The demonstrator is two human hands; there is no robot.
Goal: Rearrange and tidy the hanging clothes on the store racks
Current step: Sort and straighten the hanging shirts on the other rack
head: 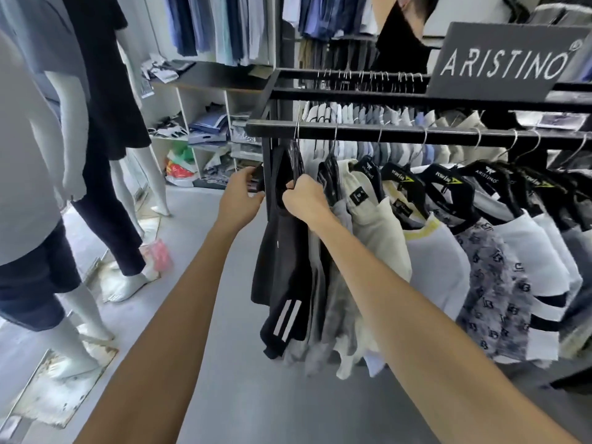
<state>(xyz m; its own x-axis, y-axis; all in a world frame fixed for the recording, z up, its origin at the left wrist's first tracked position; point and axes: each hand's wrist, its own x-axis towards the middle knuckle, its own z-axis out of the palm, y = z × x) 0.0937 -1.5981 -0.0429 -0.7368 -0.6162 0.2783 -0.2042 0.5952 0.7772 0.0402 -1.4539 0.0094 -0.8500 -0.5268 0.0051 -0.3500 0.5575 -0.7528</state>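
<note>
A: What are the fingers doing?

B: The right hand (306,197) is curling its fingers tight, pinching the waistband of the black shorts with white side stripes (283,267). The left hand (242,193) is curling round the far end of the same black plastic hanger (293,161).

A: And where are the shorts hanging?

B: They are hanging at the left end of the black metal rack rail (416,133), just beside the cream shorts (368,219) and a row of white and patterned clothes. White mannequins (73,123) are standing well apart, left.
</note>
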